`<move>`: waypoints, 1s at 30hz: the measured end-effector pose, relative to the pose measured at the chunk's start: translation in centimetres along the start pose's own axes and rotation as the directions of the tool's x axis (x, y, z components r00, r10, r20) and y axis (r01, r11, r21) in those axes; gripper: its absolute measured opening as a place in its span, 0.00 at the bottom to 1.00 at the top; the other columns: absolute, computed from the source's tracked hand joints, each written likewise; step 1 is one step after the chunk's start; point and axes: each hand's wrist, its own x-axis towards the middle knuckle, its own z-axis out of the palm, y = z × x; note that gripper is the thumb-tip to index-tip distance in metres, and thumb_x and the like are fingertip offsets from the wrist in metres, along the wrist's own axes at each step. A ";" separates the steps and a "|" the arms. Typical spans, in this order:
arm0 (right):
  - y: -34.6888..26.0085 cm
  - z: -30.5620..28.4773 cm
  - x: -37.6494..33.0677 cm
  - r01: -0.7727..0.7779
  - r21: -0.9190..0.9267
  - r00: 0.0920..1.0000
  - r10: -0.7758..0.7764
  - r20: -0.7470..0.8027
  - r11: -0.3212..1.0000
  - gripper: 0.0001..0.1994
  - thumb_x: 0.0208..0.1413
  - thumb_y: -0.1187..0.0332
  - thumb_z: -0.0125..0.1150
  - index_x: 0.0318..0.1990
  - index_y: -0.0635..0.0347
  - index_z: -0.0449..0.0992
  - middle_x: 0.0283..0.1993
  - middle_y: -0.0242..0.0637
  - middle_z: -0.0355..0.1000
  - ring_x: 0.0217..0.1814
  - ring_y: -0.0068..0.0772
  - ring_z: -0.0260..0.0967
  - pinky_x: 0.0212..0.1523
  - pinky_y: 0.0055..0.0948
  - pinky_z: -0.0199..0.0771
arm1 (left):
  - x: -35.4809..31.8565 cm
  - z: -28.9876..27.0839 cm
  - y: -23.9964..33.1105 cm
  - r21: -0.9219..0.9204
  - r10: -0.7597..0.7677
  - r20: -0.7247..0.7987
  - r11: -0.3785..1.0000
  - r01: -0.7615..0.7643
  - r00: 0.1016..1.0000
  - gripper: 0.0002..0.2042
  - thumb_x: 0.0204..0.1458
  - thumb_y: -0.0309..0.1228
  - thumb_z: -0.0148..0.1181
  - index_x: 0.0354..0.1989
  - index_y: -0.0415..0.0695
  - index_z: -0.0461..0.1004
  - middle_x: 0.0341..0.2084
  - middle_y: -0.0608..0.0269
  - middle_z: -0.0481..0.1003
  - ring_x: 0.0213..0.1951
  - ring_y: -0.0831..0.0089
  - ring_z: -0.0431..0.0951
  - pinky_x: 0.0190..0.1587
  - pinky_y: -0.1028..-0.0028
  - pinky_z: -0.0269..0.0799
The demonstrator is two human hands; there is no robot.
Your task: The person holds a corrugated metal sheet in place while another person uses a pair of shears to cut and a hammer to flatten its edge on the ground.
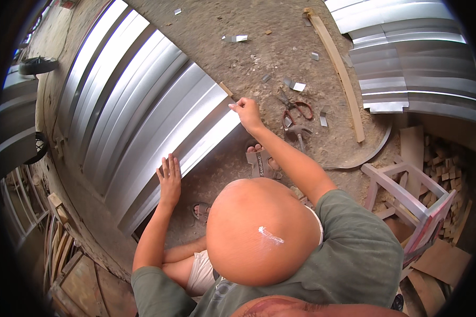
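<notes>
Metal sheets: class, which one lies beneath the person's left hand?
The large ribbed sheet stretching from upper left toward the centre: the left hand rests on it, while no hand touches the metal sheets at upper right.

Gap between right hand [246, 112] and shears [290, 107]

From my remote seat I make out a dull grey-green T-shirt [328, 274] with short, loose sleeves [354, 224] and a small, faded pale emblem [225, 288] on its front. The rounded belly [243, 227] is bare and carries a streaky white smear [270, 235], and I see cream-coloured shorts [199, 272] beside it. The left hand [169, 179] and right hand [247, 112] are bare, and I spot open-toed sandals, the right sandal [258, 164] with a wide grey-beige strap bearing dark lettering.
</notes>
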 end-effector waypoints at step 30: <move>-1.6 0.8 0.9 0.020 -0.054 1.000 -0.019 0.020 0.998 0.14 0.54 0.66 0.71 0.25 0.67 0.75 0.20 0.32 0.67 0.24 0.23 0.61 0.28 0.30 0.63 | 13.3 -7.3 6.9 -0.431 -0.040 -0.137 0.902 -0.023 0.990 0.41 0.52 0.35 0.63 0.74 0.37 0.51 0.77 0.54 0.46 0.77 0.60 0.43 0.76 0.54 0.46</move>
